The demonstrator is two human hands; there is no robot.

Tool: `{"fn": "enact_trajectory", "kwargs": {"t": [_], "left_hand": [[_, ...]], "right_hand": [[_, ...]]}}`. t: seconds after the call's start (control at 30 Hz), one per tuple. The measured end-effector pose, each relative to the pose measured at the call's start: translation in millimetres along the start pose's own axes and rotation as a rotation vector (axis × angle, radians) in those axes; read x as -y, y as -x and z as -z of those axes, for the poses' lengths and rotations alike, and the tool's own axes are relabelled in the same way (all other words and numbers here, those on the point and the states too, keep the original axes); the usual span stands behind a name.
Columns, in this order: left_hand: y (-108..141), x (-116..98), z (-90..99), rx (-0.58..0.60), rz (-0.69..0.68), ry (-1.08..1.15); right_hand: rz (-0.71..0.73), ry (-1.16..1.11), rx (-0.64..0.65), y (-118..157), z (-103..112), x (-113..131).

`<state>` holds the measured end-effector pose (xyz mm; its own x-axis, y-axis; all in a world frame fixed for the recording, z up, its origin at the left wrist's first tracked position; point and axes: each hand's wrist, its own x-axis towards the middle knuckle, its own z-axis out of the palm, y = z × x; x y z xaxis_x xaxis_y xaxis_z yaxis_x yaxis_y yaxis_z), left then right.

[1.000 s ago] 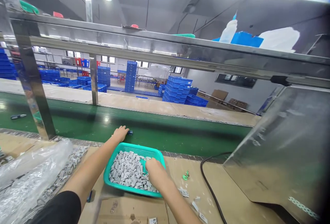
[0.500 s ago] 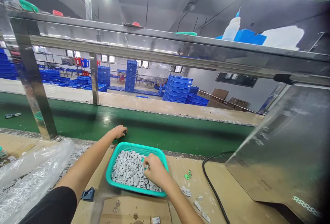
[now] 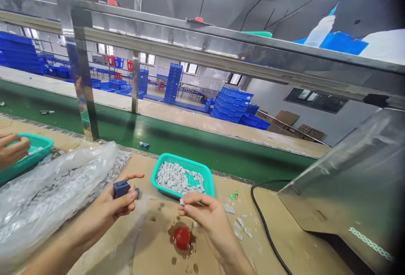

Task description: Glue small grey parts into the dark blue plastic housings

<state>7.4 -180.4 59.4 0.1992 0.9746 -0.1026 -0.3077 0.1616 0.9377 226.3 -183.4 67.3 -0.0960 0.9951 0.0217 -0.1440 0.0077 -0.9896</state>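
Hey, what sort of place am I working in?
Probably a factory assembly line: there's a long green belt, a turquoise basket of small gray parts, and stacked blue crates beyond.

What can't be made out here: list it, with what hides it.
Head view: most of the grey piece, covered by the right hand.
Head view: underside of the dark blue piece, hidden by the left hand.
Head view: part of the co-worker's hand, cut off by the left edge.
Head view: fine detail on the grey parts in the middle basket, too small.
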Motion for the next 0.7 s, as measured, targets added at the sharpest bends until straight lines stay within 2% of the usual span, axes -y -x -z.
{"fn": "enact_trajectory", "kwargs": {"t": [0.07, 0.17, 0.23, 0.33, 0.5, 0.57, 0.7], "left_hand": [[29.6, 14.0, -2.0, -0.068, 0.023, 0.097], [58.7, 36.7, -7.6, -0.052, 0.064, 0.201], [74.6, 50.7, -10.5, -0.005, 0.073, 0.225], [96.2, 67.4, -12.5, 0.038, 0.038, 0.220], [109.6, 76.6, -17.5, 0.079, 0.048, 0.287], [104.9, 71.5, -20.8, 0.129, 0.086, 0.410], [90.1, 52.4, -28.7, 0.288, 0.248, 0.760]], "right_hand": [[0.084, 0.083, 0.034, 16.7, -31.0, -1.6], [0.350, 0.336, 0.068, 47.1, -63.9, -7.4], [0.518, 0.477, 0.140, 69.0, -73.8, -13.0], [0.635, 0.583, 0.234, 96.9, -75.8, -21.3], [0.652, 0.634, 0.216, 116.0, -67.3, -25.3], [0.623, 0.612, 0.154, 115.0, -61.3, -22.2], [0.480, 0.474, 0.030, 105.5, -43.7, -8.6]]}}
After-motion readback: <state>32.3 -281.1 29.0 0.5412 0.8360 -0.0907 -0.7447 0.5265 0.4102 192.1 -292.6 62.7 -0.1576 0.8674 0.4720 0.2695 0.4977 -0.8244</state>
